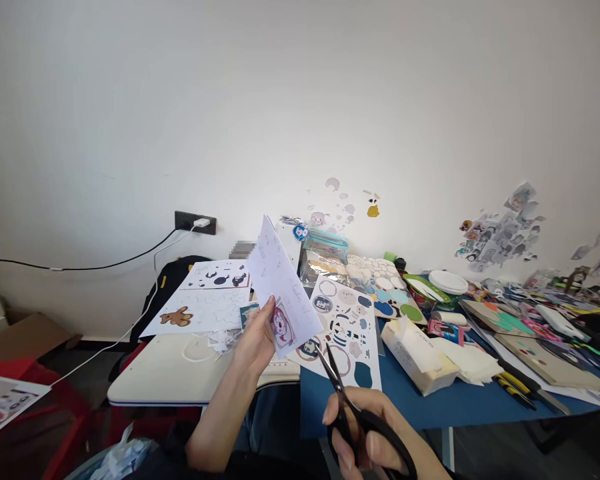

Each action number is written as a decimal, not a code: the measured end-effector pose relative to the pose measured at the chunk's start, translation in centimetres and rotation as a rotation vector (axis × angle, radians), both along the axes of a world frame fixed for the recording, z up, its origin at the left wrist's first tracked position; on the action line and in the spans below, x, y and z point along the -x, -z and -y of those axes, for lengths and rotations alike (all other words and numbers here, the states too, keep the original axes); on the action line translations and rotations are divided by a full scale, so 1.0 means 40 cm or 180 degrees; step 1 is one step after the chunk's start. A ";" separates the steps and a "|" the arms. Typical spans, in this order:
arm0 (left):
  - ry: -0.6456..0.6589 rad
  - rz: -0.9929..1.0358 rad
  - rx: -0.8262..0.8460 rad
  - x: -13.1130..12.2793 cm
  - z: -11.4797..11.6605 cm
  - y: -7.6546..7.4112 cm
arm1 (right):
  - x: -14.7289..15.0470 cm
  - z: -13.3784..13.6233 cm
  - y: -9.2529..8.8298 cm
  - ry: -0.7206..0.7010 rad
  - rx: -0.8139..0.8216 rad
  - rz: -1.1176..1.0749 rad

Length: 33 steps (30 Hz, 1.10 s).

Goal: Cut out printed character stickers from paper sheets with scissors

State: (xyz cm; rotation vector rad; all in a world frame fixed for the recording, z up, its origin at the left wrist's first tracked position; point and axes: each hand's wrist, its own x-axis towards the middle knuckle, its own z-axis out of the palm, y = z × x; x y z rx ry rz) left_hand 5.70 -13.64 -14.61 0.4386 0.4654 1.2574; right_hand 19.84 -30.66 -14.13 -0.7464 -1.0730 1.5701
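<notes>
Pinched in my left hand (pixel 256 339) is a white sheet of paper (pixel 285 280), tilted upright, with faint pencil marks and a coloured drawing of a figure near its lower edge. My right hand (pixel 375 427) grips black-handled scissors (pixel 337 380) by the finger loops. The scissor blades are a little apart and point up toward the lower right corner of the sheet, with no paper visibly between them. Behind them lies a printed sheet (pixel 373 353) of cut-out shapes and round figures, partly covered by the held paper.
Paper scraps (pixel 225 341) lie on the white table (pixel 165 380) beside a sheet with a brown bear (pixel 177 317). On the blue table (pixel 400 413) are a tissue pack (pixel 415 363), yellow-black cutters (pixel 515 388) and craft supplies. A bin of scraps (pixel 123 460) stands below left.
</notes>
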 end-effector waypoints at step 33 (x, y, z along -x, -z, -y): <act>0.0352 -0.0862 -0.1185 0.063 0.027 0.036 | 0.014 -0.046 -0.016 0.0032 -0.0381 -0.0316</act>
